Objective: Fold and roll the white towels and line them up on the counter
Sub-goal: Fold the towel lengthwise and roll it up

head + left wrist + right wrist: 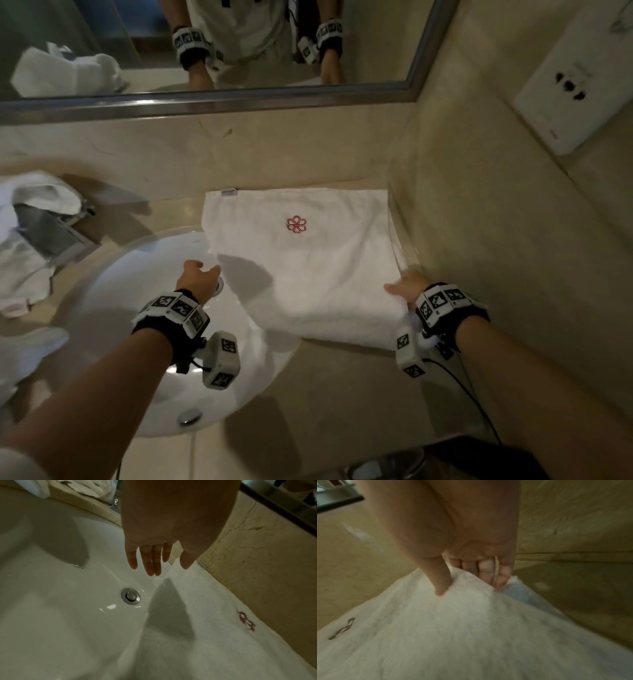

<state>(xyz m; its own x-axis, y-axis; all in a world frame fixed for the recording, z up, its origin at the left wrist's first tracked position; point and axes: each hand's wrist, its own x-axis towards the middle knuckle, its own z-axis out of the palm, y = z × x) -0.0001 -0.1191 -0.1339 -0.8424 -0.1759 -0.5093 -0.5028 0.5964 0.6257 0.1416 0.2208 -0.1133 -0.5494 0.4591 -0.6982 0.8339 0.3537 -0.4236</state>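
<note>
White towel (308,267) is lying half-folded on the worktop (325,383); we are pinching its right edge with our right hand (406,287), left hand (198,277) fingers spread, and should match edges squarely.

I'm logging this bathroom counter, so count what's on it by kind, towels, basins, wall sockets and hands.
White towels: 3, one flat with a red logo, one crumpled at left, one at the near left edge
Basin: 1
Wall socket: 1
Hands: 2, left hand, right hand
Total: 7
</note>
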